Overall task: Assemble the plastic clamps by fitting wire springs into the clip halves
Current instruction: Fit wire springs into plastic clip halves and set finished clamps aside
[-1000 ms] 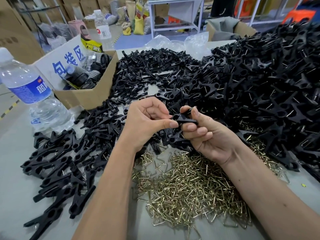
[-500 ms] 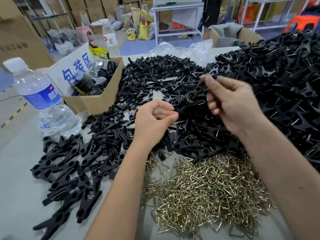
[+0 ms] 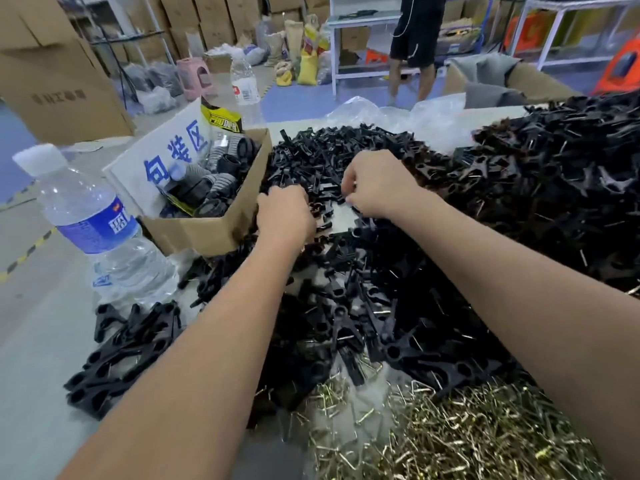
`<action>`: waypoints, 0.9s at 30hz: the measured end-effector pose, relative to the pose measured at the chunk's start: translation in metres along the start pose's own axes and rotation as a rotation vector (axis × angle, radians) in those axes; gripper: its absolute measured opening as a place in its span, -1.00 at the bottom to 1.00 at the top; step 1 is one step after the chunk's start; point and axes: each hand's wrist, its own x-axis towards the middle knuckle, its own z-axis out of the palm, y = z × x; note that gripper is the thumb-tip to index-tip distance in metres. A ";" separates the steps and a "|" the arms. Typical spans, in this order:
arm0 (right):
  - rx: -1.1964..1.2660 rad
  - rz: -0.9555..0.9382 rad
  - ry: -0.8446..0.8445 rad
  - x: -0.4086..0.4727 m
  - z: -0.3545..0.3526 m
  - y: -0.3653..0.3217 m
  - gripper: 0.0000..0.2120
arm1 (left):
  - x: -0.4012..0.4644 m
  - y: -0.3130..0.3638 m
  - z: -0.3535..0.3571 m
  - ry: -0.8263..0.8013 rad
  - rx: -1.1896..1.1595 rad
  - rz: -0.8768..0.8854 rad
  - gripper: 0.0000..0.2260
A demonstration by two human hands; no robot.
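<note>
Both hands reach forward, knuckles up, into the far heap of loose black clip halves. The left hand is sunk among the pieces with its fingers curled down and hidden from the camera, so whether it grips a piece cannot be told. The right hand sits just beside it, a little farther out and apart from it, with its fingers bent down onto the pieces; the fingertips are mostly hidden, and what they pinch, if anything, cannot be made out. Between the two hands a small bare patch of the table shows pale. Under and behind the forearms lies more black plastic, and outside the left forearm a loose row of assembled clamps lies on the grey surface. To the right of the right hand rises a much larger mound of black clamps, some with wire glinting in them. Nearest the camera, below the right forearm, spreads the heap of brass-coloured wire springs. Just left of the left hand stands a cardboard box holding dark ribbed items and a white sign with blue characters; left of that stands a water bottle, and a second bottle stands beyond the box. Crumpled clear plastic lies past the hands, and a person in dark clothes stands in the background.
</note>
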 end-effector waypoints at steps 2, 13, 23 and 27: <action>-0.132 -0.071 -0.116 0.017 0.016 -0.008 -0.66 | 0.010 -0.001 0.008 0.000 -0.042 0.018 -0.77; -0.145 -0.143 -0.163 0.032 0.052 -0.004 -0.76 | 0.009 0.001 0.012 0.055 -0.197 -0.009 -0.92; 0.270 -0.097 0.052 0.005 0.035 0.012 -0.82 | -0.028 0.004 -0.001 0.270 -0.642 0.126 -0.88; 0.229 -0.064 -0.061 0.001 0.041 0.002 -0.51 | -0.038 -0.002 -0.002 0.384 -0.854 0.032 -0.76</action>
